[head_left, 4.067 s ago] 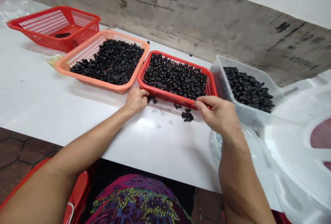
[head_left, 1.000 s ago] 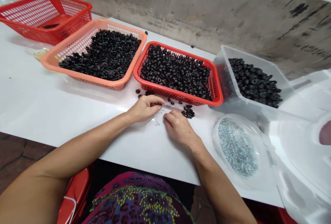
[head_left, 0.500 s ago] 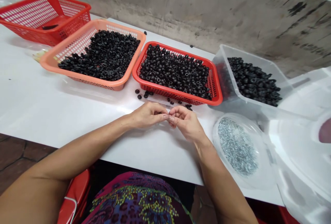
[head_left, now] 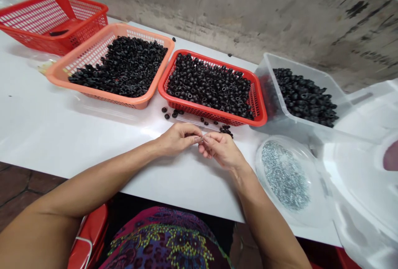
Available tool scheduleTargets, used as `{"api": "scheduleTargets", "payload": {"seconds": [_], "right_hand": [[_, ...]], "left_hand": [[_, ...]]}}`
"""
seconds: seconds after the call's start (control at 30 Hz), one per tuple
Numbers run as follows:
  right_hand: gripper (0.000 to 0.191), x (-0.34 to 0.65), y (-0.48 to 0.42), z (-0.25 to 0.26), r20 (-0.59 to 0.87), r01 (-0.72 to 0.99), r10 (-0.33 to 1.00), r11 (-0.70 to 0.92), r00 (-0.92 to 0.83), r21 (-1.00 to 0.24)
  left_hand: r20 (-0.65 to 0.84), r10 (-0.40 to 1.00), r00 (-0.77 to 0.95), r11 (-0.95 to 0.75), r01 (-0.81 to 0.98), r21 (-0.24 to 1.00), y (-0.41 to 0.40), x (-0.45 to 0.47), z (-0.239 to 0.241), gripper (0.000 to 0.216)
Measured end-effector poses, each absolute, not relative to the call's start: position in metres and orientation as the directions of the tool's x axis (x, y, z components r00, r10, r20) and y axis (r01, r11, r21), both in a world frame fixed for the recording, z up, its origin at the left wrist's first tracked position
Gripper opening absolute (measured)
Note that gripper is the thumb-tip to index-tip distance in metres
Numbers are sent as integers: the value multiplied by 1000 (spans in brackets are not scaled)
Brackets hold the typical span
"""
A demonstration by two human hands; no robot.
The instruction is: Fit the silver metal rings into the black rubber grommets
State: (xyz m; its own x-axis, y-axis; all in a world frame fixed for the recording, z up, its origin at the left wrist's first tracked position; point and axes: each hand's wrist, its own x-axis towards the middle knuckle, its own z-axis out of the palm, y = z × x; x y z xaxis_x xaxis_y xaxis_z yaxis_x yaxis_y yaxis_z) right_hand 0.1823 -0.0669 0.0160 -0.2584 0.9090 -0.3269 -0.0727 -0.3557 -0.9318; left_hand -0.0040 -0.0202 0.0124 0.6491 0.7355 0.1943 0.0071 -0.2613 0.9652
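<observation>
Over table [head_left: 46, 115], tiny part [head_left: 201, 138] (pinched), between left hand [head_left: 178, 139], right hand [head_left: 222, 151]

Smooth, glossy white bench [head_left: 46, 115] catching the light; red basket [head_left: 211, 115], orange basket [head_left: 102, 97] and far red basket [head_left: 37, 43], all moulded plastic mesh with a slight sheen; matt black rings [head_left: 208, 86], rubbery-looking; clear plastic tub [head_left: 267, 74], faintly cloudy; clear plastic dish [head_left: 264, 169] holding bright silvery metal bits [head_left: 284, 178]; rough, stained concrete wall [head_left: 280, 12]; soft patterned cloth [head_left: 164, 240] over the lap.

The left arm [head_left: 93, 186] and right arm [head_left: 267, 219] are bare up to the grip [head_left: 201, 139]. Behind the grip, a lap cloth [head_left: 164, 240] is printed magenta, purple and yellow-green.
</observation>
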Motion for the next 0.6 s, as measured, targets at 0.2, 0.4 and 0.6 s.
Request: {"api": "scheduleTargets", "payload": {"seconds": [0.2,0.4,0.6], "right_hand": [[31,180,-68,14,-218,78,962,-207,-167,-975],[12,180,-66,8,-99,438,989,-41,-111,-898],[12,186,-62,2,-20,500,1000,-10,-15,-866]], "left_hand": [[232,704,671,-437,153,886,-19,-6,6,14],[181,670,720,-609,394,689,-17,-7,-8,15],[164,667,726,-570,356,741,-15,-8,-6,23]]}}
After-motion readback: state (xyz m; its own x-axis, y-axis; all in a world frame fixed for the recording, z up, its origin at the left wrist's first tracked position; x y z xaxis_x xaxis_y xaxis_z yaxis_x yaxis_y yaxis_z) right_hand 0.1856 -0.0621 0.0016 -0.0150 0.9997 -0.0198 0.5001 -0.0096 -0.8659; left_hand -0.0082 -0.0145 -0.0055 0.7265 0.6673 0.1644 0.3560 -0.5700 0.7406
